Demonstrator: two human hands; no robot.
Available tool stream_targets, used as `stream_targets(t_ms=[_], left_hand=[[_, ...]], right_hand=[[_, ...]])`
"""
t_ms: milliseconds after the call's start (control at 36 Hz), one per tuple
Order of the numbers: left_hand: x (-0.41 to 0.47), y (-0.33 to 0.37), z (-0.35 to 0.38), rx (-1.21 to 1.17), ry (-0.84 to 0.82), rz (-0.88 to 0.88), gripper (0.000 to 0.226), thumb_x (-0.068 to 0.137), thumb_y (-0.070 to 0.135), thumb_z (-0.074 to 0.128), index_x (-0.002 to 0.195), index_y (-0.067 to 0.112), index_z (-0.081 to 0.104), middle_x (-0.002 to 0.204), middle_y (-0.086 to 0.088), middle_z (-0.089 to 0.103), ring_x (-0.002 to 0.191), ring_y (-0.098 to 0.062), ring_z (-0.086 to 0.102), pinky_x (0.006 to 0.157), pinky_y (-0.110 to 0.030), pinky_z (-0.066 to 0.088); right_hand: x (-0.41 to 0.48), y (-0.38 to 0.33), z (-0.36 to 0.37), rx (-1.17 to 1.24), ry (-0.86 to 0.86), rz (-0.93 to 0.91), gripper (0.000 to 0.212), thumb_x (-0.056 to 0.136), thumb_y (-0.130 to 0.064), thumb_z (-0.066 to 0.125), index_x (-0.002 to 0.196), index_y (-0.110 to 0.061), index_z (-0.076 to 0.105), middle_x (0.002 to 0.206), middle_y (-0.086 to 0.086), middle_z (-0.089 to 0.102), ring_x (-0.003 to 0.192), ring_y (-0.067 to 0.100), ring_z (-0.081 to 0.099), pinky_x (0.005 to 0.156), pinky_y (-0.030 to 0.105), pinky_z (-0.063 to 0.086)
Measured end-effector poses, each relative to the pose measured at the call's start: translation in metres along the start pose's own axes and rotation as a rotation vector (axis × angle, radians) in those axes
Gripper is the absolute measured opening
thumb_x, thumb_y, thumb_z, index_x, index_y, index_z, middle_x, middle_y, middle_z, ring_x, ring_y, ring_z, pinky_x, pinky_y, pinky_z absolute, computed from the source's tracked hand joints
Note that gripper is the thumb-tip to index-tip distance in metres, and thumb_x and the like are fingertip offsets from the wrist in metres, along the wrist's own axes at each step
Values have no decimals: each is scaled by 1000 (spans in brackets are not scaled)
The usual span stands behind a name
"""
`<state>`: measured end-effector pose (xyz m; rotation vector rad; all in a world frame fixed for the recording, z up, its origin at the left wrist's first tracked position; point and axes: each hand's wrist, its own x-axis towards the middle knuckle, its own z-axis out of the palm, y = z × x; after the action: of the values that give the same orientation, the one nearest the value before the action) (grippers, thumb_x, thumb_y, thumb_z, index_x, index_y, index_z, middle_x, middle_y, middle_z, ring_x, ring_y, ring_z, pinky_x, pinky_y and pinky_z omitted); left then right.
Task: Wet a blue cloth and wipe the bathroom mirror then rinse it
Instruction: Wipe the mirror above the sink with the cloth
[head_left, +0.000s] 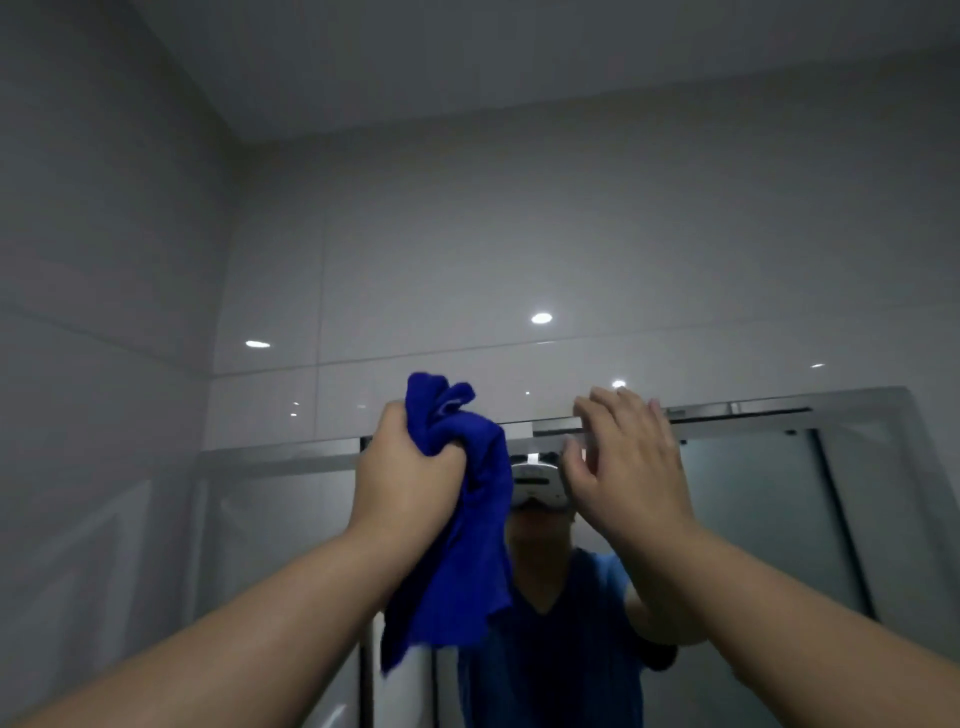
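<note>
The left hand (410, 478) is clenched in a tight grip around the blue cloth (457, 551). It grips the cloth near its upper end, so a bunched tuft sticks up above the fist and the longer part hangs loose below the wrist. The cloth hangs in front of the upper part of the mirror (753, 519); whether it touches the glass cannot be told.

The right hand (631, 467) holds nothing: its grip is released, fingers straight and slightly spread, palm toward the glass. Its fingertips (597, 402) reach the mirror's top rim (737, 418), and their reflection meets them just below that edge. The two hands are raised side by side, near each other but apart, with the cloth between them.

In the glass between the forearms shows the reflection of a person in a blue shirt (561, 649) wearing a white headset (535, 486).

The metal rim runs straight across behind both hands. Above it, the glossy tiled wall (519, 260) is bare up to the ceiling (467, 52), with small light spots reflected on it. The side wall (104, 260) closes the space on the left, meeting the tiled wall at a corner left of the cloth. To the right, the mirror stretches wide and unobstructed.
</note>
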<state>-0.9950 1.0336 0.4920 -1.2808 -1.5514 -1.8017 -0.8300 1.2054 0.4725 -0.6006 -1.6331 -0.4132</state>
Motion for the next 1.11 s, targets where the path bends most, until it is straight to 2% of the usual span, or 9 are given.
stream_targets(t_ms=[139, 222, 278, 333, 500, 639, 750, 917, 1111], left_hand=[[5, 31, 37, -102, 54, 246, 69, 92, 20, 71, 142, 40, 29, 101, 8, 66, 73, -7, 69, 51, -13, 50], [-5, 34, 70, 40, -118, 420, 57, 93, 39, 63, 141, 42, 33, 121, 4, 65, 104, -16, 68, 96, -42, 57], [-13, 25, 93, 303, -174, 532, 53, 99, 55, 47, 149, 42, 35, 147, 1, 56, 140, -24, 52, 128, -63, 25], [-15, 13, 108, 468, -107, 599, 58, 104, 62, 37, 157, 39, 31, 160, -8, 45, 152, -27, 39, 132, -62, 11], [5, -25, 92, 431, -12, 802, 52, 102, 47, 53, 151, 30, 44, 145, -9, 54, 137, -28, 49, 122, -56, 33], [15, -61, 42, 396, 78, 712, 51, 95, 42, 55, 141, 22, 50, 140, -11, 57, 133, -29, 48, 123, -53, 33], [32, -101, -16, 438, 157, 601, 55, 91, 37, 52, 139, 10, 51, 137, -19, 59, 127, -37, 53, 117, -53, 40], [63, -139, -86, 466, 306, 351, 59, 91, 25, 55, 145, 1, 52, 137, -21, 60, 125, -42, 57, 114, -53, 44], [62, -122, -52, 425, 462, 204, 58, 95, 33, 46, 145, 5, 55, 140, -19, 62, 131, -40, 55, 117, -57, 38]], right_hand=[[-1, 20, 12, -10, 121, -108, 41, 96, -27, 54, 136, -20, 62, 123, -3, 61, 118, 20, 56, 129, 41, 26], [1, 20, 15, -4, 132, -126, 37, 87, -21, 54, 123, -17, 65, 118, 1, 63, 113, 27, 58, 126, 43, 28], [0, 22, 15, -49, 120, -137, 30, 89, -24, 53, 115, -18, 66, 112, 2, 65, 110, 28, 58, 126, 42, 27], [-1, 23, 16, -55, 125, -133, 27, 92, -26, 51, 112, -17, 68, 108, 3, 66, 110, 27, 59, 126, 42, 28], [3, 27, 19, 7, 195, -173, 25, 85, -15, 54, 104, -8, 69, 105, 10, 66, 103, 35, 58, 117, 50, 38], [5, 30, 24, 12, 205, -175, 48, 88, -24, 48, 133, -14, 63, 124, 9, 65, 114, 30, 54, 113, 52, 41], [6, 32, 25, -18, 171, -127, 46, 90, -28, 43, 133, -19, 58, 121, 7, 63, 110, 30, 51, 103, 47, 39], [4, 33, 33, -50, 165, -119, 45, 93, -29, 41, 135, -19, 55, 121, 5, 58, 112, 30, 51, 108, 53, 39], [2, 24, 30, -39, 217, -134, 48, 88, -23, 46, 132, -11, 60, 119, 12, 63, 110, 35, 52, 110, 52, 35]])
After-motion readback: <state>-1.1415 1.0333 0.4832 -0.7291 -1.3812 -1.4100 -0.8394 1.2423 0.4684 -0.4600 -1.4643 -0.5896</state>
